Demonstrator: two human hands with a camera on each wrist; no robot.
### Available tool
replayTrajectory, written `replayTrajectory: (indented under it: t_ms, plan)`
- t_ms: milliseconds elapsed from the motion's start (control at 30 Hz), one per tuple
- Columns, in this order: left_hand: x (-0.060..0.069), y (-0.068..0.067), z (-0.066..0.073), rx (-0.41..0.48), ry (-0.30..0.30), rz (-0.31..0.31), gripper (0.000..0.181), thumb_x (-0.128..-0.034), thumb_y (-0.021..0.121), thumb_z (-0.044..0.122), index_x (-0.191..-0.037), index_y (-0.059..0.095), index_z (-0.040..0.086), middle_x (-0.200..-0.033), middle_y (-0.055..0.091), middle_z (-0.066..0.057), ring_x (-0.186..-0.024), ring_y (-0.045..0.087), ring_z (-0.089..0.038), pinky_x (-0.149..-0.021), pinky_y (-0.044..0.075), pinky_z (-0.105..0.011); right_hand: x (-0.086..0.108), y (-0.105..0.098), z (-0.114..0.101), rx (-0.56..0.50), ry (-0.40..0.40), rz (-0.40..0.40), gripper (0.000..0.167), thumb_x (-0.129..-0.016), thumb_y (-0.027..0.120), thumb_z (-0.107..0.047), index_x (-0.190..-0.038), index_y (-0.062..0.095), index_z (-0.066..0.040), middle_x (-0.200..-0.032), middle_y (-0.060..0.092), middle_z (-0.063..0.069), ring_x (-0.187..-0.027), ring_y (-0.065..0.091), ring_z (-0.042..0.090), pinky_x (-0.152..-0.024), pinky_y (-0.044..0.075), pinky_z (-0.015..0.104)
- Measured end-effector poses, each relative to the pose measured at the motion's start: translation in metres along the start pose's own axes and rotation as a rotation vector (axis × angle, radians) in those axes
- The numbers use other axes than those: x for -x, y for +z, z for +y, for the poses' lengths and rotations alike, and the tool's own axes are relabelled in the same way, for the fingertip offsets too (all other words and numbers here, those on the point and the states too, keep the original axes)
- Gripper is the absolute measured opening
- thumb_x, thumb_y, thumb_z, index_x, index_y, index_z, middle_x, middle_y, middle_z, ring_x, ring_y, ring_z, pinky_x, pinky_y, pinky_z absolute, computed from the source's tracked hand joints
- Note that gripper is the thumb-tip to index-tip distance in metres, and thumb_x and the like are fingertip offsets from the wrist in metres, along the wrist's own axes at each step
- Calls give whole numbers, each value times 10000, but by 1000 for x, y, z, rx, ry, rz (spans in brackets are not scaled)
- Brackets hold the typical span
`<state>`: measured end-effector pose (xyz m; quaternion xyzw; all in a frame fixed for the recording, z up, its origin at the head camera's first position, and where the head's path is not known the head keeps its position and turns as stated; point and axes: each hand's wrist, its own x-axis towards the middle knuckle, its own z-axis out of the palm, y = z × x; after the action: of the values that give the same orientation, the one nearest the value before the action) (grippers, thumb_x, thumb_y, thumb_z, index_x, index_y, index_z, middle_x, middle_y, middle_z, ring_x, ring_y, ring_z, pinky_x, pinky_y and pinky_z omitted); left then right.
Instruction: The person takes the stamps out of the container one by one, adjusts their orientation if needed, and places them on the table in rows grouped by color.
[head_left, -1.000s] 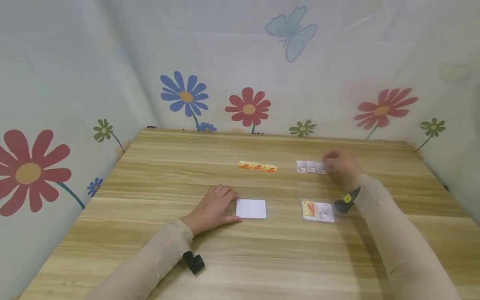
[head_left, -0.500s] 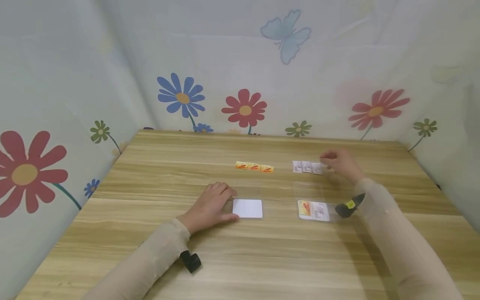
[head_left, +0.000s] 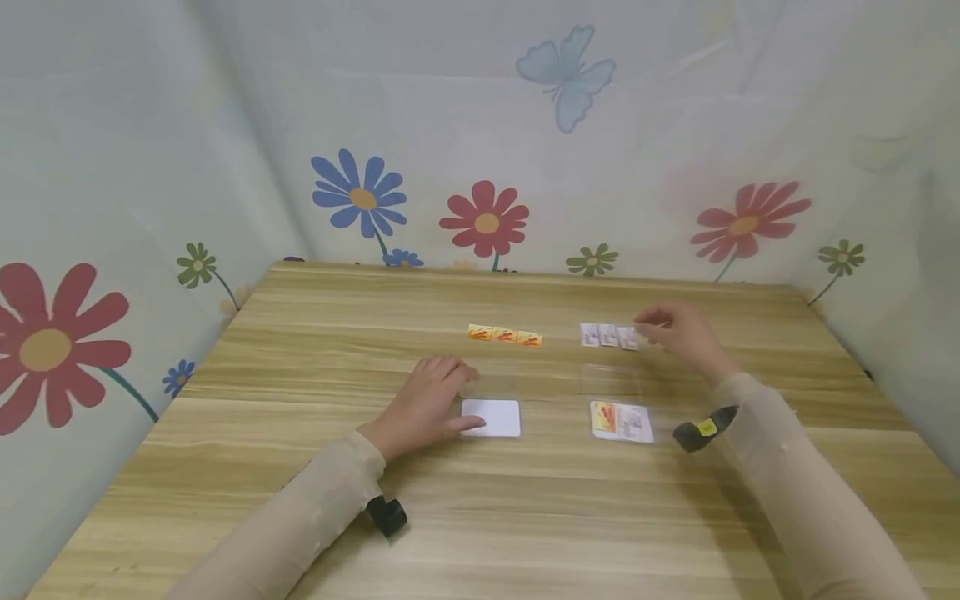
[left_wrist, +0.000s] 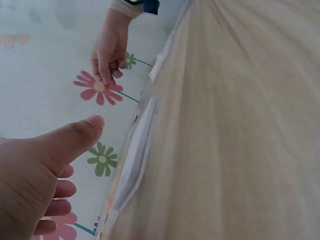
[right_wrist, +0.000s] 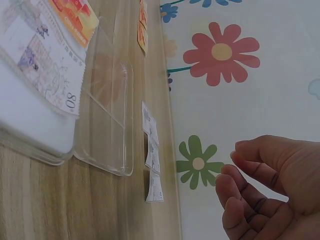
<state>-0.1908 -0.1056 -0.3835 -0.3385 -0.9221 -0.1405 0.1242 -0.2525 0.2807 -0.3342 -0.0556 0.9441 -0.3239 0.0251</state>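
My left hand (head_left: pixel 423 400) hovers at the left of a white card (head_left: pixel 497 419) in a clear case, its thumb over the card's left edge. In the left wrist view that hand's thumb (left_wrist: pixel 75 140) is extended, apart from the case. My right hand (head_left: pixel 686 333) is beside a row of pale postage stamps (head_left: pixel 608 336), fingers loosely bent, nothing visible between them in the right wrist view. A second white card below carries an orange stamp (head_left: pixel 603 418) and a pale stamp (head_left: pixel 633 423) marked 80. Its clear lid (right_wrist: pixel 107 120) lies folded back.
Three orange-yellow stamps (head_left: pixel 505 335) lie in a row on the wooden table (head_left: pixel 375 333), behind the left case. A flower-printed cloth (head_left: pixel 450 108) hangs behind the table. Black wrist cameras sit on both sleeves.
My left hand has lifted slightly off the left case, its thumb shifting over the card's edge. The right hand has drawn a little away from the pale stamps. The head view has shifted slightly.
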Motion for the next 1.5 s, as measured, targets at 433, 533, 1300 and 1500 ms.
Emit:
replayTrajectory:
  t_ms: [433, 533, 1300, 1500]
  plan:
    - [-14, -4, 17, 73, -6, -3, 581, -781, 751, 469, -1199, 600, 94, -1085, 592, -40, -1071, 525, -236, -993, 410, -434, 19, 3, -7, -41, -67, 20, 260, -933, 601, -157, -1152, 604, -16, -1142, 636, 211, -987, 618, 322, -777, 516, 331]
    - [-17, -2, 22, 69, 5, -4, 582, -785, 745, 471, -1206, 597, 97, -1083, 595, -39, -1067, 528, -233, -981, 411, -430, 24, 4, -9, -30, -83, 33, 258, -930, 607, -159, -1140, 616, -10, -1131, 643, 210, -996, 615, 324, -799, 519, 357]
    - [-39, 11, 50, 68, 70, 15, 562, -804, 731, 469, -1216, 593, 113, -1084, 591, -18, -1072, 519, -195, -1018, 407, -401, 52, 19, -13, -31, -165, 21, 231, -912, 622, -88, -1123, 639, 5, -1080, 676, 177, -948, 608, 268, -812, 487, 331]
    - [-44, 13, 58, 61, 91, 17, 569, -802, 732, 467, -1214, 589, 103, -1100, 594, -30, -1073, 525, -198, -1011, 412, -395, 62, 26, -14, -24, -170, 2, 249, -910, 635, -122, -1132, 642, -10, -1067, 680, 150, -928, 602, 243, -786, 477, 311]
